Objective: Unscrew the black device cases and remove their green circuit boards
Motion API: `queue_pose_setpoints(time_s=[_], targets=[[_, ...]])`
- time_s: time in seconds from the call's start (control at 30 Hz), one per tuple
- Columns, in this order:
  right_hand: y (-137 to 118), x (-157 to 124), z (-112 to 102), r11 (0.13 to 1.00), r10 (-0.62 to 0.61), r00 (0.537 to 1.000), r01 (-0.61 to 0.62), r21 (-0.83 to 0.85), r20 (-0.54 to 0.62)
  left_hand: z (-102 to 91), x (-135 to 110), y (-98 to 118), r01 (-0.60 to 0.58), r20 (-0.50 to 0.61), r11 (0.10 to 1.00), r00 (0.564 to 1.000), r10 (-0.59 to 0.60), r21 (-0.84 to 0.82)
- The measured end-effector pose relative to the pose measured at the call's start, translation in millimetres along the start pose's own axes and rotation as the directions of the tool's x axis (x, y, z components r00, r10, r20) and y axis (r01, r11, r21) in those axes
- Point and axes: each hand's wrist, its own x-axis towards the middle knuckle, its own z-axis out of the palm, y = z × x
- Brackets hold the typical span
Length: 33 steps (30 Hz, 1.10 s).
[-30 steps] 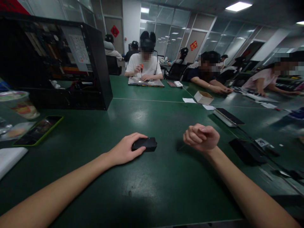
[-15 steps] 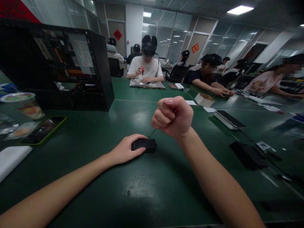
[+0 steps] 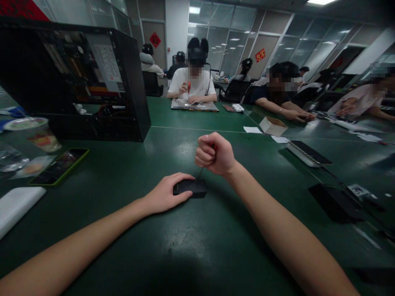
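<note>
A small black box-shaped device point(image 3: 199, 189) lies flat on the green table point(image 3: 185, 255). My left hand point(image 3: 168, 192) grips it from the left, thumb along the near side and fingers along the far side. Above it, my right hand point(image 3: 214, 154) is closed in a fist around a screwdriver point(image 3: 200, 173). Only a bit of the red handle shows between the fingers. The thin metal shaft slants down, and its tip meets the top of the device or lies just behind it; I cannot tell exactly.
An opened black computer case point(image 3: 129, 82) stands at the left. Near it are a plastic cup point(image 3: 40, 135), a phone in a green case point(image 3: 60, 166) and a white object point(image 3: 20, 207). On the right are a small carton point(image 3: 273, 126), a black adapter point(image 3: 335, 203) and cables. Several people sit beyond.
My right fist has come down and slightly left, bringing the screwdriver closer to the device. My left hand keeps its grip. The view has shifted slightly.
</note>
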Motion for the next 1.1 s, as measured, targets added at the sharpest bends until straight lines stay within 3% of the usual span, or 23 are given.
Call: queue_pose_setpoints(time_s=[0.2, 0.27, 0.3, 0.33, 0.4, 0.47, 0.5, 0.53, 0.67, 0.87, 1.03, 1.1], targets=[[3, 1, -3, 0.996, -0.004, 1.0, 0.006, -0.087, 0.015, -0.1, 0, 0, -0.008, -0.002, 1.0, 1.0, 0.008, 0.011], [-4, -2, 0, 0.959, -0.032, 0.999, 0.039, -0.281, 0.031, -0.2, 1, 0, -0.016, -0.003, 1.0, 1.0, 0.016, 0.015], [-10, -4, 3, 0.895, -0.052, 0.998, 0.063, -0.441, 0.037, -0.2, 1, 0, -0.018, -0.003, 1.0, 1.0, 0.018, 0.017], [-17, -6, 8, 0.773, -0.075, 0.997, 0.079, -0.63, 0.033, -0.3, 1, 0, -0.018, -0.002, 1.0, 1.0, 0.018, 0.017], [-32, -14, 18, 0.348, -0.128, 0.992, 0.039, -0.937, -0.007, -0.5, 0, 0, -0.017, 0.0, 1.0, 1.0, 0.017, 0.013], [-47, -22, 27, -0.07, -0.169, 0.983, -0.079, -0.994, -0.066, -0.8, 0, 0, -0.015, 0.003, 1.0, 1.0, 0.015, 0.013], [-53, -27, 31, -0.196, -0.167, 0.982, -0.122, -0.973, -0.09, -0.9, 0, 0, -0.014, 0.004, 1.0, 1.0, 0.014, 0.018], [-57, -31, 34, -0.268, -0.147, 0.984, -0.142, -0.953, -0.105, -1.0, 0, 0, -0.015, 0.006, 1.0, 1.0, 0.015, 0.021], [-66, -46, 34, -0.313, -0.034, 0.997, -0.072, -0.947, -0.064, -1.3, 0, 1, -0.016, 0.011, 1.0, 1.0, 0.016, 0.026], [-67, -52, 35, -0.186, 0.099, 0.993, 0.079, -0.979, 0.062, -0.9, -1, 0, -0.012, 0.015, 1.0, 1.0, 0.012, 0.028], [-61, -43, 40, -0.232, 0.02, 1.0, -0.015, -0.973, -0.02, -1.7, -1, -1, -0.014, 0.011, 0.999, 1.0, 0.013, 0.05], [-60, -42, 39, -0.205, 0.005, 0.999, 0.038, -0.978, 0.038, -2.2, -1, 0, -0.01, 0.013, 0.998, 1.0, 0.01, 0.056]])
